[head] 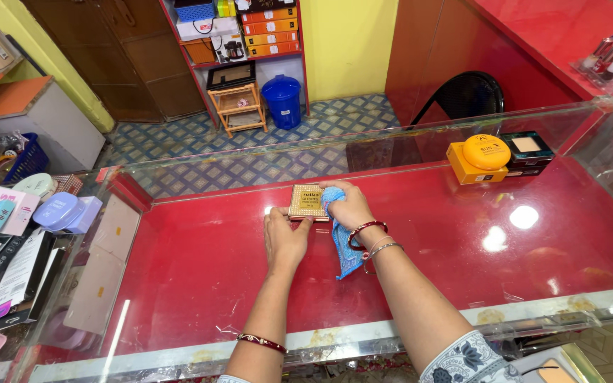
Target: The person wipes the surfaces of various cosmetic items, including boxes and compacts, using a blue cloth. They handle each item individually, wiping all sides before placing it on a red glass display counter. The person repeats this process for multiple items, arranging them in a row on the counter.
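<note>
Wiping appears to be the step in hand: a small square gold-patterned box [308,202] lies flat on the red glass counter [462,284], near its middle. It is steadied from the near-left by the left hand [284,237], whose fingertips are pressed on its near edge. A blue patterned cloth [342,237] is gripped in the right hand [351,207], closed around it and laid against the box's right side. The next move, it is judged, calls for a firm hold so the box is kept from sliding under the cloth. Well apart, at the far right, an orange box with a round yellow compact [478,159] is seen.
</note>
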